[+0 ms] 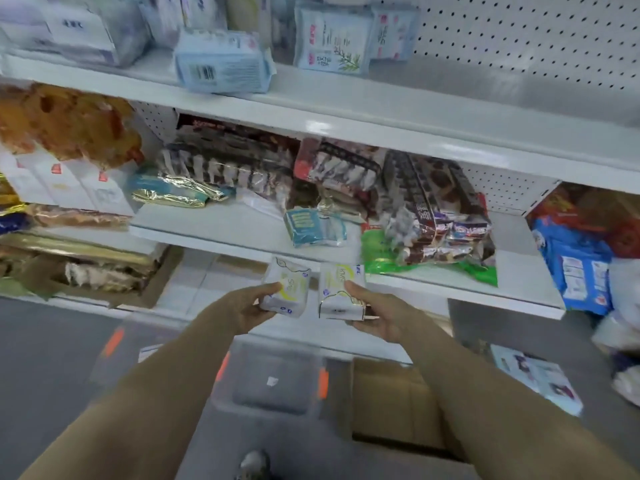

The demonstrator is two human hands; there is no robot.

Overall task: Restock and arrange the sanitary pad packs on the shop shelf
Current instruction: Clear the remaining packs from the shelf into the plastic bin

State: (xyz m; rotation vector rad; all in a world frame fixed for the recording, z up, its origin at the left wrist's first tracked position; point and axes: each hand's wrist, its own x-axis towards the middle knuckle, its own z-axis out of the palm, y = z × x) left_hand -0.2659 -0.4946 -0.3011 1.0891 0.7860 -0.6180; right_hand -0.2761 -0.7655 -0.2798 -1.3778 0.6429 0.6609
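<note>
- I have one sanitary pad pack in each hand. My left hand (254,308) holds the left pack (285,289), with the fingers (268,289) curled round its lower edge and the thumb across its face.
- My right hand (375,318) grips the right pack (341,292) the same way, fingers (355,289) closed on its side. The two packs are side by side and slightly apart.
- Both packs are in the air, just in front of the lip of the middle shelf (242,242) and resting on nothing.
- I judge this to be the carrying step: stock is in hand but not yet shelved. The clear storage bin (273,379) and the cardboard box (391,400) on the floor below look like the supply.
- The middle shelf holds snack bags (440,216), so it looks like the wrong place for these packs.
- The pad stock sits on the top shelf (450,102), where there is a pale blue pack (221,62) and white floral packs (330,39).
- Next I need to lift both packs up to the bare stretch right of the floral packs. I would set them upright, faces forward, placing one hand's pack at a time so neither knocks over its neighbours.
</note>
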